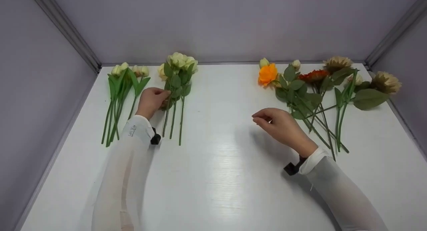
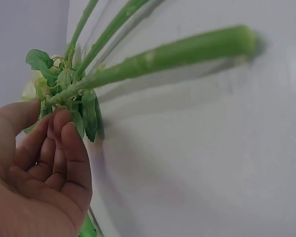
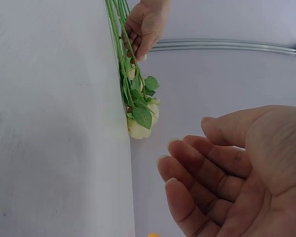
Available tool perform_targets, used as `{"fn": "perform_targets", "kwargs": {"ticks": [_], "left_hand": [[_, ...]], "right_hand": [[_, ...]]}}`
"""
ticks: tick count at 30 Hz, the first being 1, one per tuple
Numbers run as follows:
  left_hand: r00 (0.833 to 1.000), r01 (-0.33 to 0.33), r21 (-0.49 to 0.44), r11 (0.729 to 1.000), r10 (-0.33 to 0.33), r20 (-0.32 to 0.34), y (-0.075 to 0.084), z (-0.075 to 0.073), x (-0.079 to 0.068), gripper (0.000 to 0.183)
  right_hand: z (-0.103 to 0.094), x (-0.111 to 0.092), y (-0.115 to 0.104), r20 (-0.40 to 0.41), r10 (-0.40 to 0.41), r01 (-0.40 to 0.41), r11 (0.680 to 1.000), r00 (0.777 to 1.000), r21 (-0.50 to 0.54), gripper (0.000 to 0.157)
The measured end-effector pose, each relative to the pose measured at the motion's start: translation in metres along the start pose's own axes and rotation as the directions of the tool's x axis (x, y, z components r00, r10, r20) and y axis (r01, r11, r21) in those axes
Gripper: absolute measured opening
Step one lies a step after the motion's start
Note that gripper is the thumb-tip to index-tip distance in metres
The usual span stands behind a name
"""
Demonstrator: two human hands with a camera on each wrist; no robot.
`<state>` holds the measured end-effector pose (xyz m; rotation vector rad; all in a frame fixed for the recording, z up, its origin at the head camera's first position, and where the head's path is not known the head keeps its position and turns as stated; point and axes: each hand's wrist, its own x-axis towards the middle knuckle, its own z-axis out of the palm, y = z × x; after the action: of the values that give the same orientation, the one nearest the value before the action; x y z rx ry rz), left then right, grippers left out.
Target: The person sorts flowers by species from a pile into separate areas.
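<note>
My left hand (image 1: 152, 100) is at the leftmost of several pale cream roses (image 1: 180, 61), its thumb and fingertips pinching the green stem (image 2: 153, 61) just below the leaves. The other rose stems lie alongside, their blooms toward the back wall. In the right wrist view, the left hand (image 3: 147, 24) shows beside these stems, with the white blooms (image 3: 139, 129) beyond. Over the table at centre right, my right hand (image 1: 282, 126) holds nothing; its fingers are loosely bent and the thumb stands apart from them, as the right wrist view shows.
Pale tulips (image 1: 120, 70) with green stems lie left of the left hand. Right of the right hand is a mixed pile: an orange rose (image 1: 268, 75), a red-orange flower (image 1: 313, 76), beige sunflower-like blooms (image 1: 386, 82) and crossed stems. Grey walls (image 1: 227, 27) border the white table (image 1: 200, 177).
</note>
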<state>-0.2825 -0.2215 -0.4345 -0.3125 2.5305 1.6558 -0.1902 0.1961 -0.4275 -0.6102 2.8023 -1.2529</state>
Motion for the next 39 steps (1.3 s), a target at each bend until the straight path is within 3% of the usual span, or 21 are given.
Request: {"fn": "perform_targets", "kwargs": {"ticks": [5, 8, 10, 12, 14, 17, 19, 21, 22, 26, 29, 31, 33, 37, 39], "left_hand": [[1.0, -0.012, 0.007, 1.0, 0.012, -0.013, 0.002, -0.002, 0.0, 0.037], [0.99, -0.104, 0.029, 0.994, 0.106, -0.092, 0.007, -0.002, -0.003, 0.036], [0.965, -0.2, 0.059, 0.978, 0.207, -0.159, 0.013, 0.002, -0.008, 0.033], [0.927, -0.309, 0.089, 0.947, 0.321, -0.193, 0.023, 0.011, -0.014, 0.03], [0.892, -0.398, 0.133, 0.908, 0.416, -0.175, 0.034, 0.024, -0.021, 0.03], [0.844, -0.504, 0.227, 0.833, 0.531, -0.075, 0.049, 0.054, -0.034, 0.03], [0.803, -0.569, 0.308, 0.763, 0.596, 0.009, 0.057, 0.077, -0.044, 0.03], [0.747, -0.639, 0.379, 0.67, 0.658, 0.097, 0.062, 0.102, -0.054, 0.028], [0.714, -0.675, 0.403, 0.618, 0.684, 0.148, 0.065, 0.115, -0.059, 0.029], [0.557, -0.804, 0.443, 0.397, 0.763, 0.327, 0.074, 0.156, -0.079, 0.028], [0.46, -0.863, 0.423, 0.277, 0.778, 0.428, 0.081, 0.177, -0.093, 0.026], [0.413, -0.889, 0.396, 0.229, 0.774, 0.48, 0.085, 0.189, -0.101, 0.025], [0.375, -0.91, 0.363, 0.199, 0.766, 0.522, 0.088, 0.198, -0.108, 0.025], [0.31, -0.942, 0.297, 0.159, 0.756, 0.577, 0.092, 0.213, -0.121, 0.025], [0.285, -0.951, 0.275, 0.143, 0.754, 0.591, 0.091, 0.218, -0.124, 0.025]], "right_hand": [[-0.001, 0.0, 0.004, 0.006, 0.02, -0.02, 1.0, 1.0, 0.0, 0.018], [-0.004, 0.001, 0.011, 0.019, 0.047, -0.047, 0.999, 0.999, -0.012, 0.023], [-0.008, 0.003, 0.017, 0.034, 0.084, -0.083, 0.996, 0.996, -0.025, 0.027], [-0.014, 0.004, 0.025, 0.041, 0.143, -0.141, 0.989, 0.989, -0.039, 0.03], [-0.024, 0.005, 0.035, 0.042, 0.208, -0.206, 0.977, 0.977, -0.052, 0.032], [-0.042, 0.005, 0.05, 0.015, 0.298, -0.296, 0.952, 0.954, -0.08, 0.034], [-0.055, 0.003, 0.06, -0.012, 0.332, -0.332, 0.937, 0.943, -0.108, 0.035], [-0.068, 0.0, 0.069, -0.051, 0.357, -0.36, 0.922, 0.933, -0.141, 0.034], [-0.075, -0.002, 0.073, -0.071, 0.366, -0.373, 0.914, 0.928, -0.158, 0.033], [-0.098, -0.011, 0.086, -0.13, 0.385, -0.405, 0.892, 0.914, -0.2, 0.032], [-0.11, -0.017, 0.091, -0.153, 0.39, -0.416, 0.88, 0.908, -0.227, 0.032], [-0.116, -0.02, 0.092, -0.156, 0.396, -0.424, 0.873, 0.905, -0.241, 0.032], [-0.119, -0.021, 0.093, -0.151, 0.409, -0.435, 0.863, 0.9, -0.256, 0.032], [-0.124, -0.024, 0.097, -0.121, 0.446, -0.462, 0.842, 0.887, -0.279, 0.032], [-0.125, -0.025, 0.099, -0.099, 0.463, -0.47, 0.832, 0.881, -0.293, 0.033]]}}
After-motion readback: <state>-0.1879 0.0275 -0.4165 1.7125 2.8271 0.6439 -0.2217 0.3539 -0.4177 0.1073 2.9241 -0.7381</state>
